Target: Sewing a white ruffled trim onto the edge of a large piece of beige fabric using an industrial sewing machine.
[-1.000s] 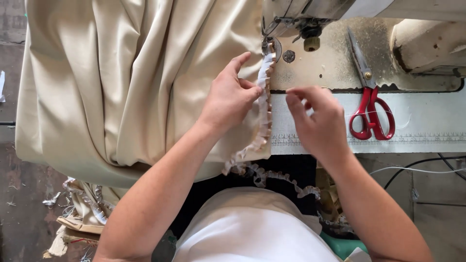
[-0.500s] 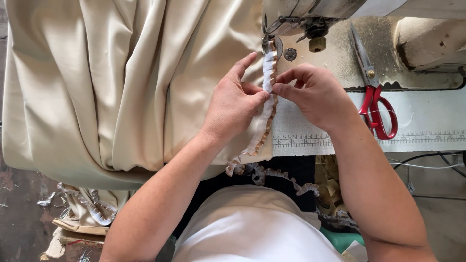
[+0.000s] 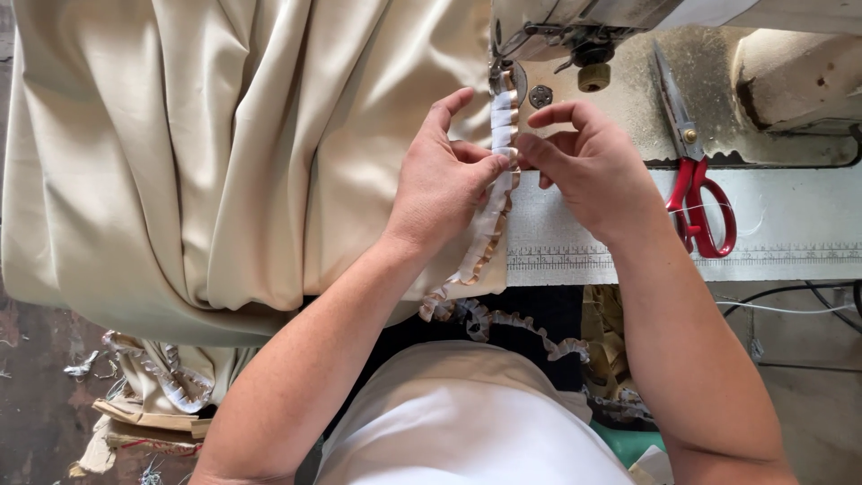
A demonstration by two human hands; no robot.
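The person wears a plain white top [image 3: 467,422], with both forearms bare.

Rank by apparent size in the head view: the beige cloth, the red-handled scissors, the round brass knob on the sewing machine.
1. beige cloth, by far the largest
2. red-handled scissors
3. brass knob, smallest

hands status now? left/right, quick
Left hand: closed, pinching the ruffled trim against the beige fabric.
Right hand: closed, fingertips pinching the same trim just below the sewing machine.
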